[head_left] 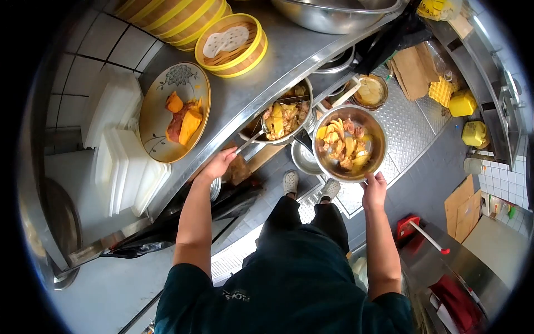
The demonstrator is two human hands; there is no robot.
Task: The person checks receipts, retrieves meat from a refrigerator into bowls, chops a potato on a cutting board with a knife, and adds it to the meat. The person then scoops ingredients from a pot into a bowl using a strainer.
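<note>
My left hand [219, 163] is closed around the handle of a metal ladle [249, 142]. The ladle's head reaches into a pot [310, 96] set beside the counter edge, among yellow and brown food chunks [282, 120]; its exact shape is partly hidden by them. With fingers closed on the near rim, my right hand [374, 190] holds a round stainless steel bowl [381, 133] to the right of the pot. Similar yellow pieces and browned, meat-like chunks [346, 146] lie in the bowl.
On the steel counter [233, 103] are a patterned oval plate [154, 146] with orange pieces, bamboo steamers [243, 65] and a large basin [336, 21]. White containers [111, 161] stand at left. A smaller metal bowl [305, 158] sits below the pot. Yellow jugs [461, 104] stand at right.
</note>
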